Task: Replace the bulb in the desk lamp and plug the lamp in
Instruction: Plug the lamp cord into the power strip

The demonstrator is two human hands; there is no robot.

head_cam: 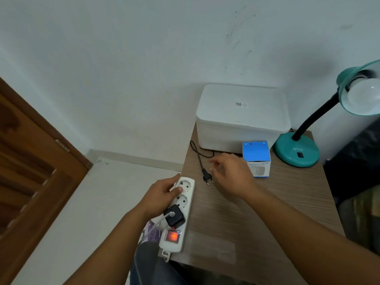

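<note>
A teal desk lamp [297, 150] stands at the table's far right, its black neck curving up to a shade with a white bulb [362, 94] in it. Its black cord runs across the wooden table [257, 212] to a two-pin plug [207, 177] lying flat. My right hand [232, 173] hovers just right of the plug, fingers spread, holding nothing. A white power strip [181, 212] lies along the table's left edge with its red switch lit. My left hand [162, 195] grips the strip's far end, thumb resting on the top socket.
A blue and white bulb box [257, 157] sits behind my right hand. A white lidded box [240, 116] stands at the back by the wall. A black adapter [173, 215] with a white cable occupies one strip socket. A brown wooden door [30, 171] is at the left.
</note>
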